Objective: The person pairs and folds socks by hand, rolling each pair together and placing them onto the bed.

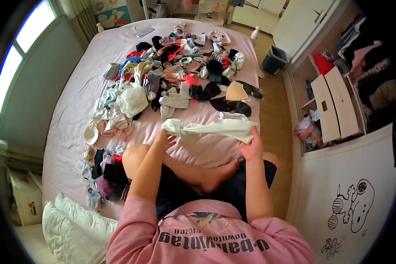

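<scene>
A long, pale white sock (215, 128) is stretched out sideways above my crossed legs. My left hand (166, 139) holds its bunched left end, and that hand's fingers are partly hidden by the cloth. At the wider right end, my right hand (251, 146) grips the fabric, thumb in front. Just beyond the sock lie a folded white sock (174, 102), black socks (240, 107) and a beige cup-shaped pad (236, 91). They border a large mixed heap of socks and small garments (180, 66) on the bed.
The pink-sheeted bed (70, 119) carries a smaller sock pile (108, 176) by my left knee and a white round cup-shaped piece (91, 135). White pillows (75, 220) lie behind at left. To the right stand a dark bin (275, 60) and an open wardrobe with drawers (334, 105).
</scene>
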`<state>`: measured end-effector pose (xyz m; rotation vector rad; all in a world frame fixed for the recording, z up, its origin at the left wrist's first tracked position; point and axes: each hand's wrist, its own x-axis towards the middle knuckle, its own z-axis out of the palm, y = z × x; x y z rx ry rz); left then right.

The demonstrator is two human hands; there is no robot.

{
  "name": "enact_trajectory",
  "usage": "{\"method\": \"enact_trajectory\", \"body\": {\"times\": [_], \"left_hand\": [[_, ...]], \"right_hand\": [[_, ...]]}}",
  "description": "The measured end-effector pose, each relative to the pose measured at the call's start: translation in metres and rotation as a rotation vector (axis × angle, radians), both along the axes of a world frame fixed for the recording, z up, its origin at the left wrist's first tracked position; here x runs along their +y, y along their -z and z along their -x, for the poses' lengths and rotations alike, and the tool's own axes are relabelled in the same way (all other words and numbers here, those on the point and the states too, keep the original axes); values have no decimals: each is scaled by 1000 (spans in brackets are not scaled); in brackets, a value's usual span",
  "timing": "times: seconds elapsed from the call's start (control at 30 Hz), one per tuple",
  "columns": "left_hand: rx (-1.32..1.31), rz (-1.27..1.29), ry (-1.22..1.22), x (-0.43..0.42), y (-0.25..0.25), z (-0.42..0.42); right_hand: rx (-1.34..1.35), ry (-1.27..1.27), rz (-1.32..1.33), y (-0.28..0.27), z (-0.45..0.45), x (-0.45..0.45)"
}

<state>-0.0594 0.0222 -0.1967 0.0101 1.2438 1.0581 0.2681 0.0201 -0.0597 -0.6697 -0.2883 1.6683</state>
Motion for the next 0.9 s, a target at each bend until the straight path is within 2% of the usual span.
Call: {"method": "enact_trajectory", "body": {"times": [0.13, 0.17, 0.27, 0.33, 0.47, 0.53, 0.6, 0.63, 0.73, 0.9], "left_hand": [[-355, -180, -178, -1, -4, 2], [-451, -274, -306, -1, -6, 2], [-468, -523, -407, -14, -53, 6], [-698, -726, -451, -15, -50, 26], [-573, -682, -395, -28, -53, 54], [-738, -823, -259, -32, -40, 74], [-561, -756, -353, -32, -11, 98], [-397, -554, -495, -35, -34, 87], [-418, -523, -441, -36, -53, 75], [-487, -451, -212, -34, -74, 46]], "right_hand": [[35, 2, -63, 6, -16, -8], [30, 17, -58, 10, -18, -9], [20, 43, -28, 20, -26, -13], [1, 49, -24, 24, -29, -14], [-71, 79, 0, 42, -32, -9], [-126, 128, 14, 53, -31, -5], [-124, 158, 62, 50, -32, -5], [-124, 173, 86, 48, -31, -4], [-152, 95, 34, 58, -34, 0], [-126, 96, 117, 82, -31, 2]]}}
